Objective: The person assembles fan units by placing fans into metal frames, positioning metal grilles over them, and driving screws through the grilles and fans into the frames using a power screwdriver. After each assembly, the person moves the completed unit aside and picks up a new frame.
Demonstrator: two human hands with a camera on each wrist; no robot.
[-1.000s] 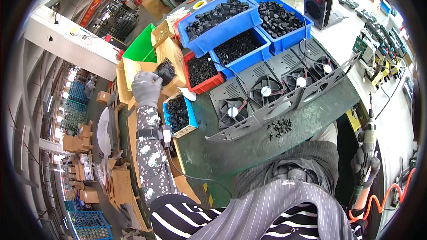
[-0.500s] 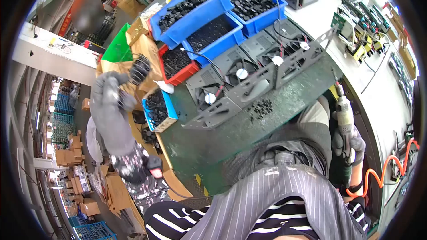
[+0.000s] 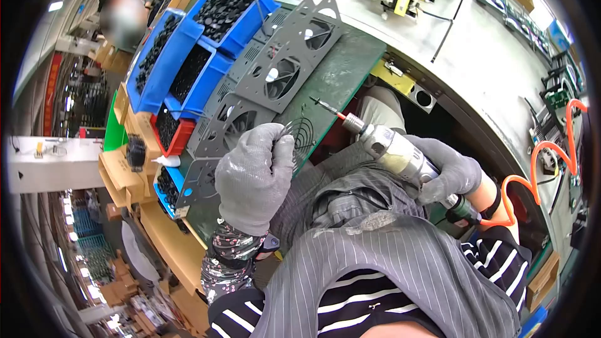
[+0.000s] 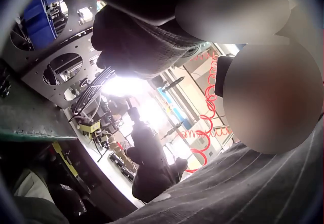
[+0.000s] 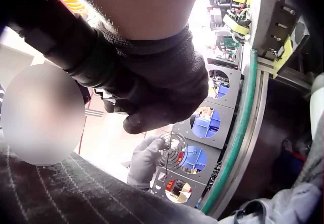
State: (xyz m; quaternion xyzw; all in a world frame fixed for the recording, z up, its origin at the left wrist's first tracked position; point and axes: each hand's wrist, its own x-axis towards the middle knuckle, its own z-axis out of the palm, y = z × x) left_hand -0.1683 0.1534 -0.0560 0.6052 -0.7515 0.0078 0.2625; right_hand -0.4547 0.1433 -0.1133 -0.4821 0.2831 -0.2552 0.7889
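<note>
The gloved left hand pinches a round black wire fan guard, held in front of the grey metal panels with fans. In the right wrist view the left hand holds the ringed guard by its edge. The gloved right hand grips a power screwdriver, its bit pointing up and left toward the guard. The left wrist view shows the wire guard beneath the left hand, and the right hand on the screwdriver farther off.
Blue bins and a red bin of small black parts stand behind the panels. Cardboard boxes are at the left. A coiled orange hose hangs at the right, beside the white bench with assemblies.
The left hand has moved from the boxes to the panels, now with a wire guard in it. The right hand has raised the screwdriver toward the middle. The head view has turned.
</note>
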